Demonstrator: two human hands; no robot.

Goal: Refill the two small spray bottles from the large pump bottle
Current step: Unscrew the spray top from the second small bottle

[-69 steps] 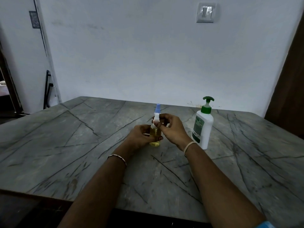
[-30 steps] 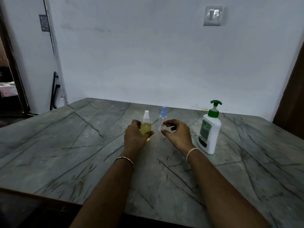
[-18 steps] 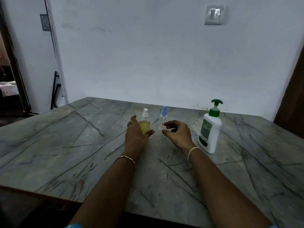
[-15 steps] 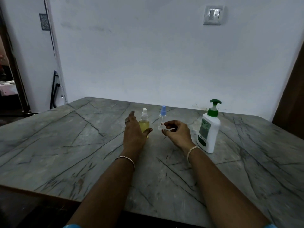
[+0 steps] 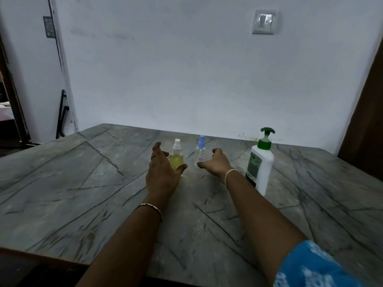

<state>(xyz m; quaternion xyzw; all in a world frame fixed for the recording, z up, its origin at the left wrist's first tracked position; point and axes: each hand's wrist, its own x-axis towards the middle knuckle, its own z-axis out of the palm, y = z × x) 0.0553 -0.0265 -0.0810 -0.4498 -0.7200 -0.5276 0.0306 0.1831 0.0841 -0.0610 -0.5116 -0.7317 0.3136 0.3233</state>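
Pump bottle (image 5: 263,166) standing upright at right of centre, right hand (image 5: 215,165) sitting nearer it than left hand (image 5: 162,172); both hanging loose-fingered, gripping nothing.

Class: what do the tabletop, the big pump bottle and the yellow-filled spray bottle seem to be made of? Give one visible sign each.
Tabletop: stone, perhaps marble, or laminate copy; grey, dark veins, faint sheen. Pump bottle: likely opaque white plastic, smooth. Spray bottle: clear plastic or glass; yellow liquid shows through.
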